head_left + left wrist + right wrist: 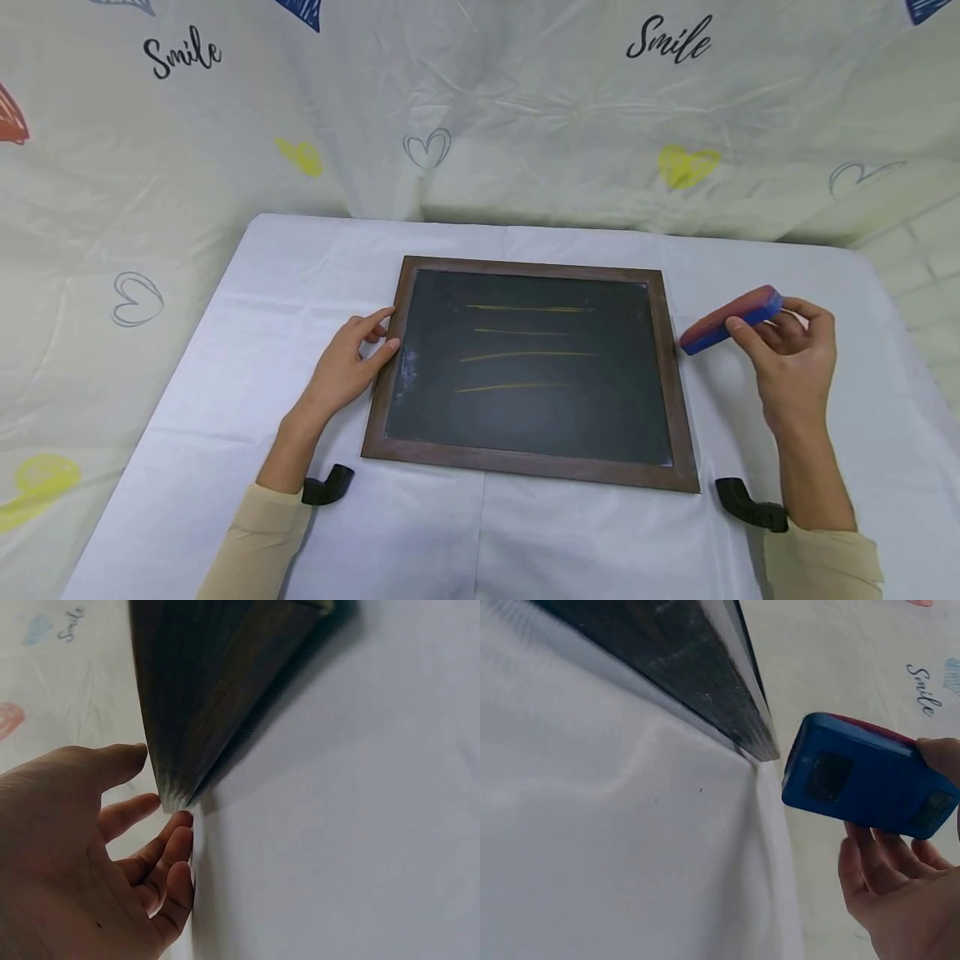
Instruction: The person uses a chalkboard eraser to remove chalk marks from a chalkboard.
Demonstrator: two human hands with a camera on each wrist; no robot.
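A chalkboard (525, 367) in a brown wooden frame lies on the white-covered table, bearing several yellowish chalk lines. On its left frame edge rest the thumb and forefinger of my left hand (347, 365); the other fingers are loosely bent. The left wrist view has this hand (82, 840) at the frame's edge (202, 690). Off the board's right side, my right hand (798, 362) holds a red and blue board eraser (731, 321) between thumb and fingers, tilted and raised above the cloth. In the right wrist view the eraser's blue face (874, 780) shows, apart from the frame.
The white cloth (420, 533) covers the table around the board. Behind the table hangs a pale printed curtain (525, 108) with hearts and words. Black wrist mounts (327, 485) stick out by both sleeves. A whitish chalk smudge (407, 371) marks the board's left side.
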